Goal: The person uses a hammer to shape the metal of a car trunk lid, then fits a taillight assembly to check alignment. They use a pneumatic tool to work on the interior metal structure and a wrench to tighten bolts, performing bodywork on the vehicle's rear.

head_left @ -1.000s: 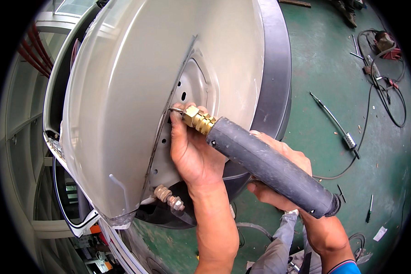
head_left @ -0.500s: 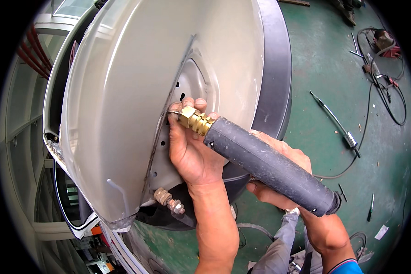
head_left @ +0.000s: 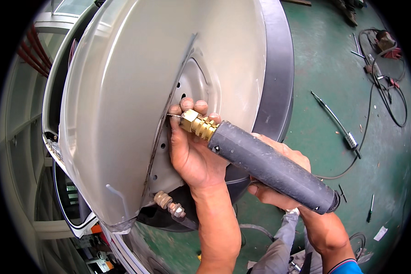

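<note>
A black cylindrical spot-welding gun [head_left: 274,169] with a brass tip [head_left: 198,126] slants across the middle. My right hand [head_left: 285,157] is closed around its grip, partly hidden behind the black body. Beside the brass tip my left hand [head_left: 194,155] is palm up. Its thumb and forefinger pinch a small thin metal piece [head_left: 172,114] at the tip's front, near the panel's seam. The other fingers curl behind the brass part. Both hands work against a beige car body panel [head_left: 137,82] with a dark raw seam [head_left: 162,123] running down it.
A brass-ringed clamp bolt [head_left: 169,204] hangs at the panel's lower edge. Black trim [head_left: 278,68] borders the panel on the right. On the green floor lie a slide hammer [head_left: 335,121], cables [head_left: 399,114], a screwdriver [head_left: 371,208] and a paper scrap [head_left: 381,233]. Someone's shoe [head_left: 350,17] shows at the top.
The gun's brass tip and my left hand have shifted very slightly right and down in the picture; the panel has shifted a little too. Both hands keep their hold.
</note>
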Demonstrator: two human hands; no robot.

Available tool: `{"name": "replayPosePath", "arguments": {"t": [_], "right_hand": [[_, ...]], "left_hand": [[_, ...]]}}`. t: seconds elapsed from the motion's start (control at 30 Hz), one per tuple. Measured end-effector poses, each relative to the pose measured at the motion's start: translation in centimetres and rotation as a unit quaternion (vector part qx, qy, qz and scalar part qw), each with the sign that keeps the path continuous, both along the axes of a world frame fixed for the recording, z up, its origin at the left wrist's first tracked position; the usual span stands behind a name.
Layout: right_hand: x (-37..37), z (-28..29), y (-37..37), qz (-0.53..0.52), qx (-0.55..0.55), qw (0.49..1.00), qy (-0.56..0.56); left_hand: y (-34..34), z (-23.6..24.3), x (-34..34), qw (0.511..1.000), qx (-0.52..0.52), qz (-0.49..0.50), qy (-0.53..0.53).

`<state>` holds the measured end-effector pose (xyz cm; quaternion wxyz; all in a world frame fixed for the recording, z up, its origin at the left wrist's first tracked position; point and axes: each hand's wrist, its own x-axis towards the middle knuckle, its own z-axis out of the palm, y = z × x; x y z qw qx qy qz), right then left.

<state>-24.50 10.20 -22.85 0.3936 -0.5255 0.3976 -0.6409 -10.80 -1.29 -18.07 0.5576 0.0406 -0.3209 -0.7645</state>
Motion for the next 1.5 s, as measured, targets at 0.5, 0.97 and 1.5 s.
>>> {"name": "replayPosePath", "arguments": {"t": [0.5, 0.97, 1.5], "right_hand": [[-1.2, -0.3, 3.0, -0.038, 0.147, 0.981, -0.125], [-0.5, -0.1, 2.3, -0.052, 0.132, 0.987, -0.072], [-0.7, -0.4, 0.5, -0.02, -0.032, 0.999, -0.006]], "left_hand": [[3.2, 1.5, -2.3, 0.911, 0.04, 0.311, -0.266], [1.9, 1.0, -0.5, 0.965, 0.097, 0.186, -0.155], [0.5, 0.6, 0.2, 0.996, 0.091, -0.009, -0.01]]}}
